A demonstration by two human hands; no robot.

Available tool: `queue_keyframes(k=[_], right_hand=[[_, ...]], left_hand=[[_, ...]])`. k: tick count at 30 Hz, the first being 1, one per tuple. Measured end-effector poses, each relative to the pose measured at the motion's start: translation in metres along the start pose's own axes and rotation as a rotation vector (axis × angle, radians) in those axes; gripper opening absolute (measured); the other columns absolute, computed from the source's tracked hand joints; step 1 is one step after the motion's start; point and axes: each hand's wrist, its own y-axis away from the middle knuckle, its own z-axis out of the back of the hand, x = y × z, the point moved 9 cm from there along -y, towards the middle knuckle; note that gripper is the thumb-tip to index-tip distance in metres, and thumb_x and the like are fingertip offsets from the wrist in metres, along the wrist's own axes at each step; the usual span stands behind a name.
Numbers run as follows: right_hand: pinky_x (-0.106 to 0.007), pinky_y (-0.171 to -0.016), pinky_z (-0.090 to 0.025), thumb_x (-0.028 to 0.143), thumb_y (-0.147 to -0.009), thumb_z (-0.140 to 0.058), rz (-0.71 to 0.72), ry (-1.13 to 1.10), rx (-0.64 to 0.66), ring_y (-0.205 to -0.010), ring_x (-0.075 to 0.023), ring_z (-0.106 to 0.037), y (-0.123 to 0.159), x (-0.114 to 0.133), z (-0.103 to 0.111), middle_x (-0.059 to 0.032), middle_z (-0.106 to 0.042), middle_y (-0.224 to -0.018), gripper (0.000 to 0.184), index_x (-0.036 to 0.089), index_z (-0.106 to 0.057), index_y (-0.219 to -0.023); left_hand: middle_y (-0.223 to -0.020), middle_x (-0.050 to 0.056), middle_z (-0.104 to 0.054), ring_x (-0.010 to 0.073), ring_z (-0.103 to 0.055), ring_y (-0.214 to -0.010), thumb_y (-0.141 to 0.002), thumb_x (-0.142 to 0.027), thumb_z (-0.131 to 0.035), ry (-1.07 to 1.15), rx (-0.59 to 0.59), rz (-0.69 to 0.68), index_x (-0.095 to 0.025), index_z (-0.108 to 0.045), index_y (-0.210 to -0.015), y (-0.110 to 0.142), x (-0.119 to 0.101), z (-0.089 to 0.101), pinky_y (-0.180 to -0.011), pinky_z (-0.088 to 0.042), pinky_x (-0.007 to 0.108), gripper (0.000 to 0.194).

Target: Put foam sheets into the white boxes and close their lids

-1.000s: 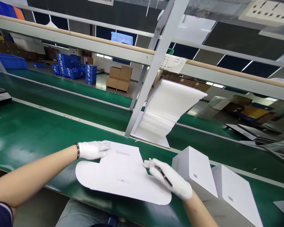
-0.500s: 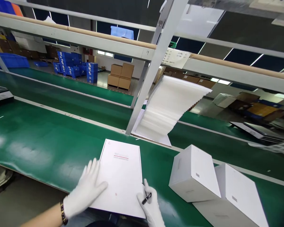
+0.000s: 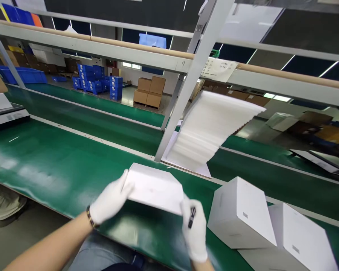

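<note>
While the gloved left hand [image 3: 113, 197] grips one end of a white carton [image 3: 155, 190] over the green bench [image 3: 59, 162], the right hand [image 3: 194, 227] meets its other end, fingers curled around a black pen [image 3: 191, 218]; that pen could scuff the carton if this crowded hold slips.

There are two gloved hands [image 3: 110, 200] [image 3: 195, 232], one pen [image 3: 191, 217] and one beaded bracelet [image 3: 90, 217]. One white box [image 3: 154, 189] is between the hands; two other boxes [image 3: 252, 210] [image 3: 303, 237] stand right.
</note>
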Motion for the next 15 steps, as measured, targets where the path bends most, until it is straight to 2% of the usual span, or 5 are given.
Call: queue_keyframes(k=[3, 5, 8, 11, 15], right_hand=[[-0.031, -0.070, -0.040, 0.059, -0.079, -0.060, 0.025, -0.007, -0.039, -0.063, -0.0161, -0.043, -0.057, 0.029, -0.010, 0.0050, -0.040, -0.063, 0.040, 0.024, -0.044, -0.070], [-0.033, -0.076, -0.041, 0.058, -0.073, -0.062, -0.026, -0.068, -0.041, -0.071, -0.0185, -0.049, -0.088, 0.022, -0.026, 0.0019, -0.050, -0.072, 0.038, 0.024, -0.046, -0.075], [-0.036, -0.082, -0.042, 0.057, -0.069, -0.060, -0.058, -0.130, 0.003, -0.086, -0.0219, -0.054, -0.112, 0.000, -0.054, -0.0063, -0.062, -0.091, 0.038, 0.024, -0.044, -0.079], [-0.035, -0.079, -0.042, 0.059, -0.069, -0.058, -0.075, -0.130, 0.032, -0.083, -0.0211, -0.054, -0.110, -0.012, -0.064, -0.0082, -0.064, -0.092, 0.040, 0.024, -0.043, -0.077], [-0.034, -0.080, -0.042, 0.061, -0.074, -0.058, -0.054, -0.136, 0.024, -0.087, -0.0202, -0.053, -0.077, -0.014, -0.047, -0.0076, -0.063, -0.096, 0.041, 0.023, -0.043, -0.080]], left_hand=[[-0.128, 0.018, -0.064, 0.0314, -0.060, -0.121, -0.099, -0.040, -0.032, -0.136, -0.011, 0.009, -0.012, -0.058, -0.129, -0.056, -0.012, 0.023, -0.102, -0.046, 0.042, 0.049], [-0.125, 0.019, -0.066, 0.0325, -0.061, -0.119, -0.099, -0.038, -0.031, -0.164, 0.005, 0.036, -0.009, -0.059, -0.128, -0.090, -0.010, 0.022, -0.101, -0.046, 0.043, 0.050], [-0.132, 0.020, -0.062, 0.0325, -0.059, -0.122, -0.100, -0.040, -0.026, -0.147, 0.016, 0.082, -0.007, -0.042, -0.145, -0.118, 0.000, 0.008, -0.102, -0.046, 0.044, 0.058], [-0.146, 0.015, -0.050, 0.0277, -0.051, -0.132, -0.101, -0.044, -0.018, -0.098, 0.017, 0.100, -0.010, -0.027, -0.154, -0.118, 0.010, -0.005, -0.107, -0.042, 0.038, 0.063], [-0.158, 0.007, -0.030, 0.0234, -0.028, -0.146, -0.099, -0.056, -0.018, 0.121, -0.012, 0.074, -0.015, -0.016, -0.157, -0.084, 0.021, -0.010, -0.119, -0.026, 0.036, 0.070]])
